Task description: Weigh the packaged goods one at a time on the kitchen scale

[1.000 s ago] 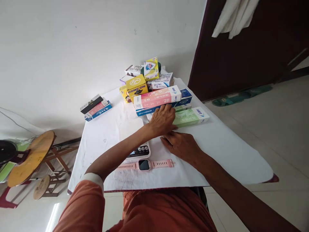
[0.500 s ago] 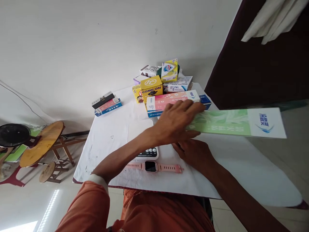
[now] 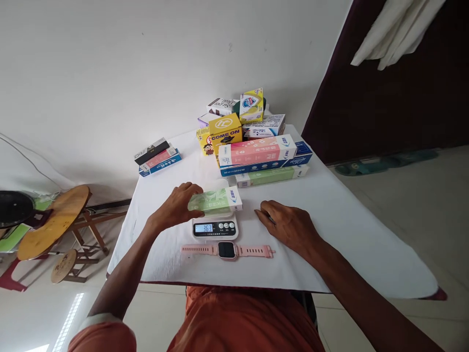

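My left hand (image 3: pixel 179 203) grips the left end of a green and white toothpaste box (image 3: pixel 212 201), thumb in front and fingers behind. The box lies flat over the pan of a white digital kitchen scale (image 3: pixel 233 233), hiding most of it. Its lit display shows digits that look like 363. My right hand (image 3: pixel 289 226) rests on the table right of the scale, fingers curled in, with nothing visible in them. A pink-strapped smartwatch (image 3: pixel 227 250) lies stretched out in front of the scale.
Behind the scale, a second green box (image 3: pixel 273 176) lies before a pink box (image 3: pixel 256 150) on blue boxes. Further back are a yellow COME ON box (image 3: pixel 225 132) and a yellow soap box (image 3: pixel 251 105). A small box stack (image 3: pixel 157 157) sits left on the white-covered table (image 3: pixel 351 244).
My left hand has carried the green toothpaste box from the right across to the scale. The scale's display and the second green box have come into view. My right hand stays on the table.
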Available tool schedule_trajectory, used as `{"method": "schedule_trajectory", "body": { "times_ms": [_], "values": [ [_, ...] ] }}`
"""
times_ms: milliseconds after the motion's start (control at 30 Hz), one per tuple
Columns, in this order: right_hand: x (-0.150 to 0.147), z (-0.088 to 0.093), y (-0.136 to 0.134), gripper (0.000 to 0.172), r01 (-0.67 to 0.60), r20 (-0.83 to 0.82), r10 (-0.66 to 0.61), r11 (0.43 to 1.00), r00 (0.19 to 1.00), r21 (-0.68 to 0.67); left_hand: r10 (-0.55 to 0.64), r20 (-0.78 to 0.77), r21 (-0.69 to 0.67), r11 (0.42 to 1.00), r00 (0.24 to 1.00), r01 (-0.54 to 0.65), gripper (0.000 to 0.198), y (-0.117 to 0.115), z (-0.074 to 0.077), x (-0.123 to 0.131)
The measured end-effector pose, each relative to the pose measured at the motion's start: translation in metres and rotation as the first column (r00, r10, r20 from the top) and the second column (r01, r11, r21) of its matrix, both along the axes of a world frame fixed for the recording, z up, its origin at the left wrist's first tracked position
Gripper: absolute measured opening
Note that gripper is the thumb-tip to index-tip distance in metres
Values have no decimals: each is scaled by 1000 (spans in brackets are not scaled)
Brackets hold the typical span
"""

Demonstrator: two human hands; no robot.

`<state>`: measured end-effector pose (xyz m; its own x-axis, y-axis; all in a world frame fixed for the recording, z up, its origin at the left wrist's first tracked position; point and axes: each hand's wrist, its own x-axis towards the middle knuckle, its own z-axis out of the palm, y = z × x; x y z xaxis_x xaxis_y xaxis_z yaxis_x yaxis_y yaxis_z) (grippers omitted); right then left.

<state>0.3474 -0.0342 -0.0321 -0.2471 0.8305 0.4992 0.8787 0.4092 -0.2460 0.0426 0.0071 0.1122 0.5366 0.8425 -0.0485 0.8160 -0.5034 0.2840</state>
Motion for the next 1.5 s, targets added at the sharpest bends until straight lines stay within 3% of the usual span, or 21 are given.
{"method": "schedule_trajectory", "body": {
  "times_ms": [233,433,533,600,733,833,867,933,1033,1200,1500],
  "values": [
    [1,0,-1,40,-8,-2,8,1000,1000,17,7,23,61,998,1000,-8,81,-7,1,-2],
    [2,-1,-1,44,-28,0,28,996,1000,88,33,-27,45,998,999,-32,54,-13,-9,-6],
    [3,0,-1,44,-43,8,42,995,999,95,51,70,57,997,996,-55,50,-16,-10,-19],
    [3,1,-1,43,-46,6,45,995,999,88,81,156,94,991,984,-97,48,-12,-2,-37],
    [2,2,0,43,-39,-1,39,996,999,75,249,174,273,917,953,-290,53,28,33,-84],
    [2,1,1,43,-16,12,15,996,1000,86,503,101,405,767,858,-497,58,86,60,-115],
    [2,0,1,43,-13,15,11,996,1000,86,558,61,405,744,828,-531,58,107,65,-122],
    [2,-1,2,41,-11,16,9,995,1000,98,631,-2,384,717,776,-582,54,145,70,-134],
    [2,-2,2,41,-8,15,6,990,1000,138,677,-98,334,713,729,-617,47,185,64,-145],
    [2,-2,2,41,25,15,-27,989,1000,148,677,-186,291,731,713,-618,48,208,46,-152],
    [2,-2,2,41,27,49,-37,983,998,184,647,-196,312,753,737,-579,97,211,45,-157]
  ]
}}
